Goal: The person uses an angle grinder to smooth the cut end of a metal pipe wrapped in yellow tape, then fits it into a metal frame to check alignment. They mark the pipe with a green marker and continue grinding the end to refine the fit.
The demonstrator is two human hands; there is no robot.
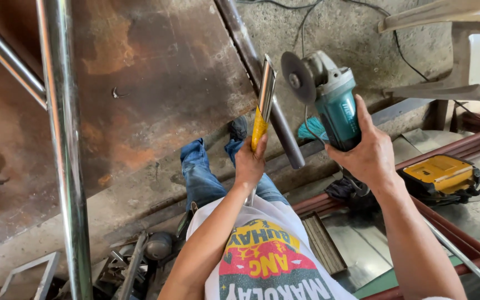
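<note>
Rusty steel plate (pixel 156 72), concrete floor (pixel 340 28)

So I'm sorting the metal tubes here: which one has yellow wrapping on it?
The short shiny tube gripped in the left hand, beside the grinder. The tall upright shiny tube and the dark pipe lying behind it are bare.

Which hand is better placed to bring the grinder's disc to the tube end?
Probably the right. The right hand already grips the teal angle grinder, its disc close beside the top end of the shiny metal tube. The left hand is wrapped around the tube lower down, holding it upright.
</note>
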